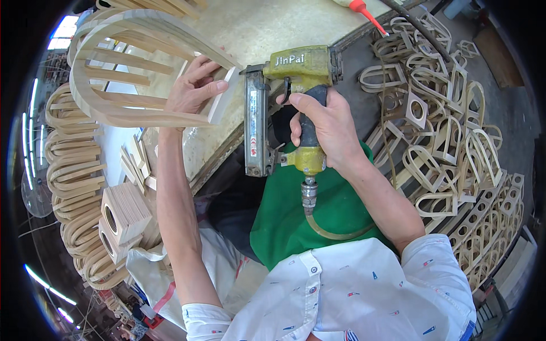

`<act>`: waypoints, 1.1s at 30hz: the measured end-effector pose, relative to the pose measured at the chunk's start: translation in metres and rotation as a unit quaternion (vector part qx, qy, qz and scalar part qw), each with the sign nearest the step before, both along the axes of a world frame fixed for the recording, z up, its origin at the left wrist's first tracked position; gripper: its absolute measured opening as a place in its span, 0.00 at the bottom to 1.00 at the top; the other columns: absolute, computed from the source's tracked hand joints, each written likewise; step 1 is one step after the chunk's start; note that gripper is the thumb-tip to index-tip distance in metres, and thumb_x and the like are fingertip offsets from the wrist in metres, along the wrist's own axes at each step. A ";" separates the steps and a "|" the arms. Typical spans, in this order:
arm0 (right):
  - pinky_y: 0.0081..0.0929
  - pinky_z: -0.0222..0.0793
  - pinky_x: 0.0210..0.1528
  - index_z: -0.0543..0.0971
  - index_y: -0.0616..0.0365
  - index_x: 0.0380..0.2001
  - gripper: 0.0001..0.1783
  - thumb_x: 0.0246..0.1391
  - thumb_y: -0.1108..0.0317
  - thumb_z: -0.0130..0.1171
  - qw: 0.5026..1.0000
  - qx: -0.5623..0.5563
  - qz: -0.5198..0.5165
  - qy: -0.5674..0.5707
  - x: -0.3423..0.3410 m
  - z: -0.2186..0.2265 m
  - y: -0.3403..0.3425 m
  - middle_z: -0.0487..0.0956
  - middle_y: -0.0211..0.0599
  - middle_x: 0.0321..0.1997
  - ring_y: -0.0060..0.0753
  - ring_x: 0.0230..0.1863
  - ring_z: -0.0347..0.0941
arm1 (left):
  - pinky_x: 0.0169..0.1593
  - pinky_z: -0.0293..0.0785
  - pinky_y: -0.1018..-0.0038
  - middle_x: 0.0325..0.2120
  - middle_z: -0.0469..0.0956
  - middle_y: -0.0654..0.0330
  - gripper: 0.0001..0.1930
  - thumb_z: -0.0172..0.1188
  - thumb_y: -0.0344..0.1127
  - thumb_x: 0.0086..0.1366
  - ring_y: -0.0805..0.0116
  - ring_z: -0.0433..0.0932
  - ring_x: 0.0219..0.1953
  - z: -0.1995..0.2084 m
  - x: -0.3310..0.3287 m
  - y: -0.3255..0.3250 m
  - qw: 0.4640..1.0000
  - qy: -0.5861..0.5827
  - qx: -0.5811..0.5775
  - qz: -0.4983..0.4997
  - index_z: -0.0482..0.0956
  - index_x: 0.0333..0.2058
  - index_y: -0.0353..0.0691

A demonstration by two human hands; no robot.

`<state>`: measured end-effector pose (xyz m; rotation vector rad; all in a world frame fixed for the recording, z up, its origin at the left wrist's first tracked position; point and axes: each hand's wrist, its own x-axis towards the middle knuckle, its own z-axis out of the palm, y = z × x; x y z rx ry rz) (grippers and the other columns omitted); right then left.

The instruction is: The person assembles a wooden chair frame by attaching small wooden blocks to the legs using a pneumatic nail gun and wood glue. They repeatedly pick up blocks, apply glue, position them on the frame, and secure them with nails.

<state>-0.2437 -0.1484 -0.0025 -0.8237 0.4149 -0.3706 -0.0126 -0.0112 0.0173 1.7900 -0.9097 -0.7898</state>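
Observation:
My right hand [330,122] is wrapped round the black grip of a yellow-green pneumatic nail gun [298,65], its index finger by the trigger. The gun's nose touches or nearly touches the end of an arched wooden frame [88,105] with several slats inside. Closed on that frame's straight end piece [224,94] is my left hand [196,88], thumb on the near side and fingers behind. The frame is held tilted over the worktable. An air hose [335,233] runs from the gun's metal coupling across my green apron [284,219].
Arched frames [74,153] stand in a stack along the left. Square wooden blocks with round holes [122,213] and loose slats [136,162] lie by the worktable [256,23]. A heap of small arched frames [438,113] covers the right. A red-nozzled bottle [364,11] sits at the far edge.

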 end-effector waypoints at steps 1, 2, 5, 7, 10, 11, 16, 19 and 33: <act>0.21 0.69 0.19 0.69 0.67 0.44 0.13 0.58 0.71 0.54 1.000 0.003 0.000 0.000 0.000 0.001 0.000 0.78 0.41 0.40 0.20 0.20 0.69 | 0.49 0.66 0.80 0.57 0.63 0.67 0.27 0.68 0.32 0.54 0.78 0.69 0.42 0.001 0.000 0.001 1.000 -0.005 0.002 0.001 0.75 0.54 0.35; 0.21 0.69 0.19 0.69 0.67 0.44 0.13 0.58 0.71 0.54 1.000 0.006 0.000 -0.001 -0.002 0.001 0.000 0.78 0.41 0.40 0.20 0.20 0.69 | 0.49 0.66 0.80 0.57 0.63 0.67 0.27 0.68 0.32 0.54 0.78 0.69 0.42 0.002 -0.001 0.001 1.000 -0.009 0.003 0.003 0.75 0.54 0.35; 0.21 0.69 0.19 0.68 0.66 0.45 0.14 0.59 0.71 0.54 1.000 -0.017 -0.006 -0.012 -0.006 0.011 -0.007 0.78 0.44 0.41 0.21 0.20 0.69 | 0.50 0.66 0.79 0.59 0.63 0.67 0.29 0.69 0.35 0.53 0.77 0.68 0.43 0.004 -0.002 0.004 0.999 -0.014 0.033 0.022 0.75 0.54 0.34; 0.20 0.69 0.19 0.68 0.66 0.45 0.13 0.59 0.71 0.53 0.999 -0.041 -0.002 -0.020 -0.011 0.025 -0.014 0.77 0.47 0.43 0.21 0.20 0.69 | 0.52 0.65 0.78 0.60 0.63 0.67 0.31 0.70 0.38 0.52 0.76 0.68 0.47 -0.003 0.006 0.007 0.998 -0.031 0.054 0.025 0.74 0.54 0.34; 0.21 0.69 0.18 0.68 0.68 0.46 0.14 0.59 0.72 0.53 0.991 -0.121 -0.017 -0.046 -0.019 0.045 -0.032 0.77 0.51 0.44 0.22 0.19 0.68 | 0.55 0.63 0.76 0.61 0.62 0.66 0.33 0.71 0.42 0.51 0.73 0.68 0.52 -0.006 0.008 0.003 0.998 -0.040 0.046 0.007 0.74 0.55 0.34; 0.20 0.69 0.18 0.68 0.68 0.46 0.14 0.59 0.72 0.52 0.987 -0.155 -0.017 -0.040 -0.019 0.052 -0.037 0.77 0.52 0.44 0.22 0.19 0.68 | 0.56 0.63 0.76 0.62 0.62 0.66 0.34 0.71 0.43 0.50 0.72 0.68 0.54 -0.004 0.006 0.001 0.998 -0.044 0.041 -0.005 0.74 0.55 0.34; 0.19 0.69 0.18 0.69 0.66 0.45 0.14 0.58 0.71 0.54 0.986 -0.168 0.007 0.008 -0.009 0.048 -0.043 0.78 0.48 0.42 0.22 0.19 0.69 | 0.59 0.62 0.74 0.61 0.62 0.66 0.32 0.71 0.39 0.51 0.69 0.66 0.58 -0.007 0.006 0.003 1.000 -0.028 0.013 -0.006 0.74 0.55 0.36; 0.19 0.69 0.18 0.69 0.66 0.44 0.14 0.58 0.71 0.55 0.986 -0.165 0.022 0.019 -0.008 0.043 -0.042 0.78 0.47 0.41 0.21 0.19 0.69 | 0.59 0.62 0.75 0.61 0.62 0.66 0.31 0.71 0.37 0.52 0.70 0.66 0.58 -0.004 0.004 0.002 1.000 -0.025 0.002 -0.011 0.74 0.55 0.37; 0.21 0.69 0.18 0.69 0.67 0.41 0.13 0.57 0.70 0.56 0.982 -0.169 0.069 0.050 0.005 0.044 -0.047 0.79 0.43 0.38 0.22 0.18 0.70 | 0.60 0.62 0.75 0.60 0.64 0.67 0.30 0.70 0.36 0.52 0.71 0.66 0.58 -0.009 0.005 0.002 1.000 -0.019 -0.011 -0.002 0.74 0.55 0.36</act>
